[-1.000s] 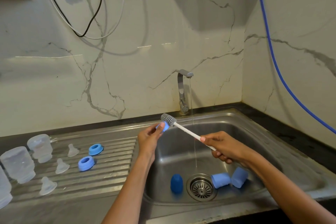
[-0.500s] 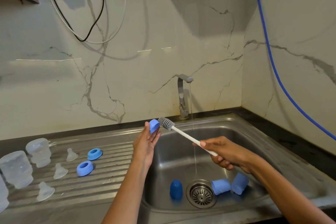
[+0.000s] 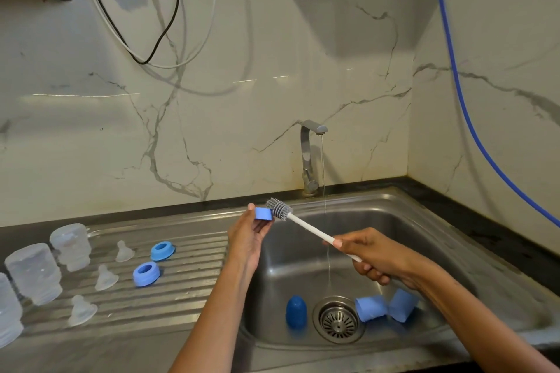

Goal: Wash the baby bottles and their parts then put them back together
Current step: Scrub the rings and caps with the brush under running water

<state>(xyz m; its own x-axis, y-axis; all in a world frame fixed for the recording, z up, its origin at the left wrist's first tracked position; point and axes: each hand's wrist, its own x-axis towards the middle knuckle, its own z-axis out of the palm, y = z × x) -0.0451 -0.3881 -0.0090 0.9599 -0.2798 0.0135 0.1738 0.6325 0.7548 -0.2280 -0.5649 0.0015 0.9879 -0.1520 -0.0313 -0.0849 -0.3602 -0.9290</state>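
Your left hand (image 3: 247, 236) was raised over the near-left edge of the sink (image 3: 424, 221), thumb and fingers pinching a small blue collar ring (image 3: 263, 213) at its fingertips. Far to the left of that hand, on the ribbed draining board (image 3: 188, 297), stood clear bottles (image 3: 33, 272) upside down, with three clear teats (image 3: 106, 278) beside them and two more blue rings (image 3: 146, 273) nearer your wrist. Just right of the held ring, touching it, sat the grey bristle head of the bottle brush (image 3: 280, 209), its white handle slanting down to your right hand (image 3: 372, 257), whose fingers were curled tightly around the handle's end. Behind and between your hands rose the tap (image 3: 309, 157), a thin stream of water falling past the brush handle into the basin. Below your hands, on the sink floor, a dark blue cap (image 3: 296, 311) stood left of the drain strainer (image 3: 338, 319), and two lighter blue caps (image 3: 371, 309) lay on their sides right of it, under your right forearm.
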